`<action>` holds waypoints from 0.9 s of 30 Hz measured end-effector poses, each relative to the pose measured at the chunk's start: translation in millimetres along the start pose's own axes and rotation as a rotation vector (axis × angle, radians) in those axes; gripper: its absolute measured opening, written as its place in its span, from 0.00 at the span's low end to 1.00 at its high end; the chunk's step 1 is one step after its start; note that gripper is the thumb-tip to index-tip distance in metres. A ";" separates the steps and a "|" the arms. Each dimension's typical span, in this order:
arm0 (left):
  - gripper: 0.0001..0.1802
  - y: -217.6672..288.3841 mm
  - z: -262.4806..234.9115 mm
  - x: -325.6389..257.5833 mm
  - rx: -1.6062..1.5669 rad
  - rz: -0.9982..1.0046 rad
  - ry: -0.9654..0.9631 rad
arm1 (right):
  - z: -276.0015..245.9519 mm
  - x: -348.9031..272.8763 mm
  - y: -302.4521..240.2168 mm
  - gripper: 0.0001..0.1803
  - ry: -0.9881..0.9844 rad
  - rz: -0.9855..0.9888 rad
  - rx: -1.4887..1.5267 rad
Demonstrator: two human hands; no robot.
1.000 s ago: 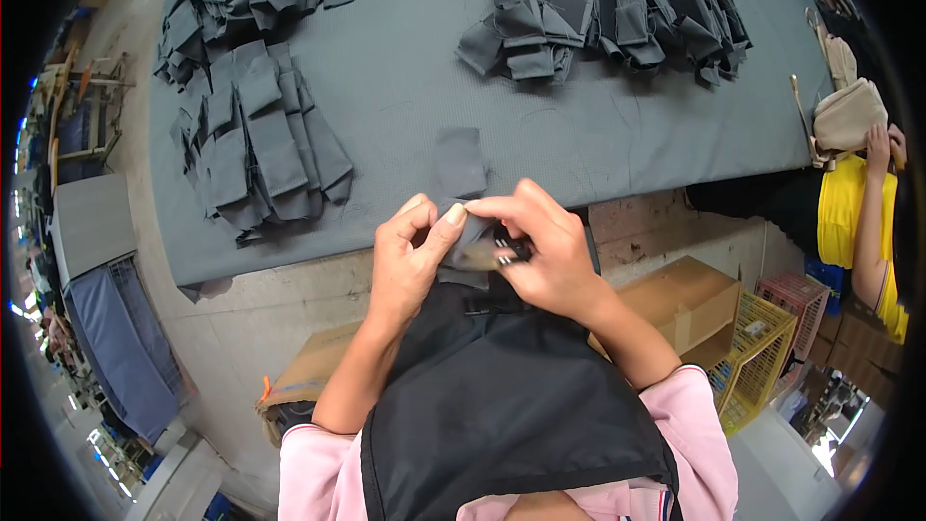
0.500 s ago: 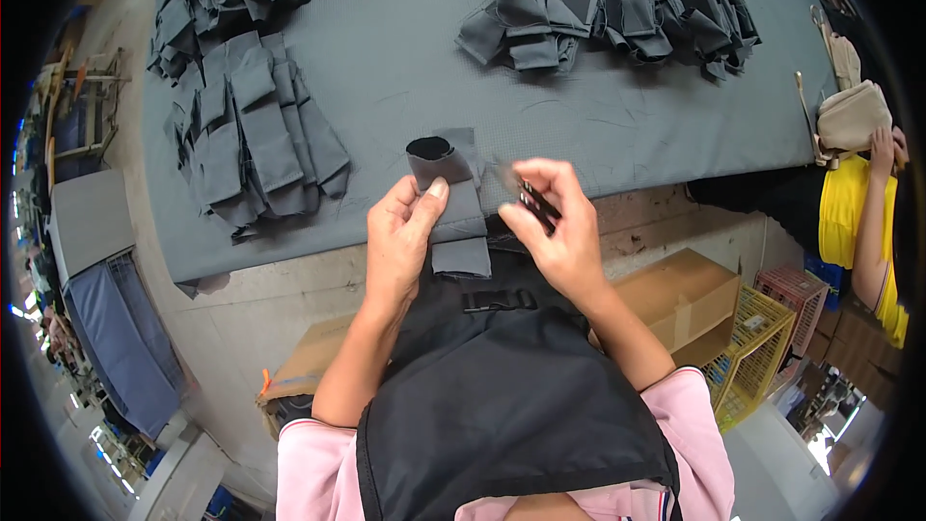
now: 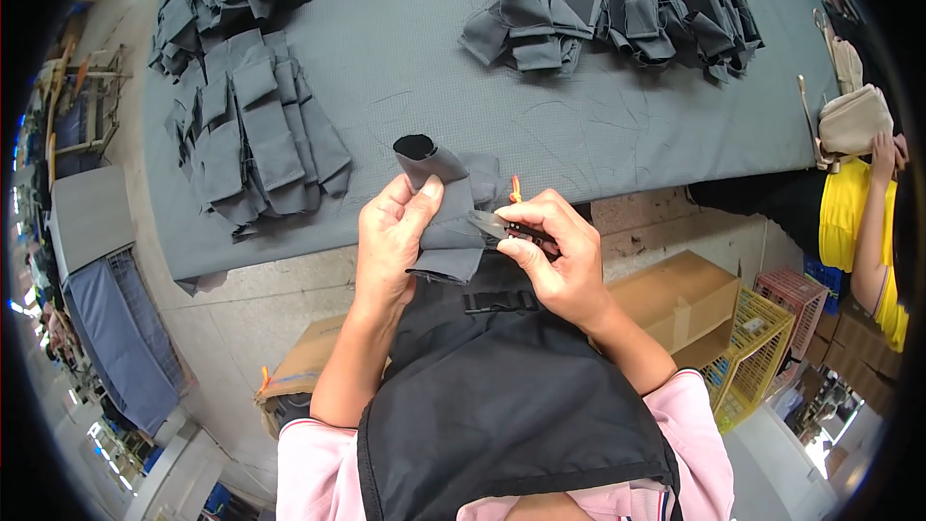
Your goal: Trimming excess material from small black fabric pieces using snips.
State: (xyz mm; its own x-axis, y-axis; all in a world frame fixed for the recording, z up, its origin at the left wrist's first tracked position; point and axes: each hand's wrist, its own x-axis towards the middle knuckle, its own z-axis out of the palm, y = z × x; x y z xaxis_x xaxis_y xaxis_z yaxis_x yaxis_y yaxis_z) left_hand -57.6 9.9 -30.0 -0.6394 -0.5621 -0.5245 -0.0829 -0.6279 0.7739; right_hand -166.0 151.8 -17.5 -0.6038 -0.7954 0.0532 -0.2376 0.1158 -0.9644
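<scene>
While left fingers (image 3: 410, 217) grip grey fabric (image 3: 446, 207), right fingers (image 3: 526, 253) pinch thread snips (image 3: 502, 227)

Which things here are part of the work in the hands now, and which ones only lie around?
In hand:
- left hand holding a grey fabric piece
- right hand holding small black snips at its edge

Lying about:
- grey fabric stacks on the grey table
- cardboard box
- yellow crate
</scene>
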 end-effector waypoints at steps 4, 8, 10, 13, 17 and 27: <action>0.09 6.0 7.6 -5.7 -0.020 -0.029 0.036 | -1.6 -1.2 -1.1 0.12 0.045 -0.129 -0.129; 0.08 6.5 6.8 -7.4 0.143 0.134 0.004 | -5.0 -1.9 -9.2 0.12 0.126 -0.171 -0.117; 0.08 9.2 6.0 -10.4 0.190 0.177 -0.004 | -11.0 1.7 -6.4 0.15 -0.025 -0.342 -0.394; 0.09 10.1 2.5 -9.1 0.287 0.163 0.002 | -15.9 6.8 -16.8 0.15 -0.095 -0.387 -0.496; 0.09 8.2 -2.5 -11.2 0.299 0.146 -0.007 | -16.5 9.4 -17.5 0.14 -0.167 -0.423 -0.525; 0.11 5.2 -4.3 -9.1 0.253 0.148 -0.030 | -9.9 9.7 -16.7 0.15 -0.200 -0.335 -0.393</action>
State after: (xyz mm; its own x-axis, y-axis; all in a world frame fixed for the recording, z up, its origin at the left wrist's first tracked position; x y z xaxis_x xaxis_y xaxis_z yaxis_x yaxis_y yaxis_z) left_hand -48.9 9.4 -22.7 -0.6810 -0.6186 -0.3918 -0.1728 -0.3842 0.9069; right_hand -175.5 148.1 1.7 -0.2988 -0.9201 0.2531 -0.6808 0.0197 -0.7322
